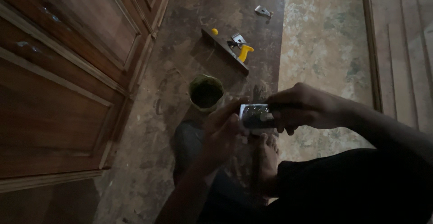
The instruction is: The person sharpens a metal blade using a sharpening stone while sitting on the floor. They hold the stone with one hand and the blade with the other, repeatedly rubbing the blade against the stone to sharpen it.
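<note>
Dim mottled floor point(324, 39), wooden cabinet point(58, 84) at left, planks point(406, 48) at right, both hands point(252, 120) gripping small metal blade point(256, 116), green-smeared cup point(206, 92) just beyond

Ahead of both hands, the green tin point(206, 93) stands close on the dark board point(189, 52), blocking a straight reach forward. Farther up, a long wooden strip point(224, 51) lies slantwise with a yellow-handled tool point(244, 52) just beside it. Bare floor point(322, 43) opens to the right, up to the stacked planks point(401, 48). Cabinet doors point(58, 70) wall off the left; a bare foot point(268, 154) lies beneath the hands.
</note>
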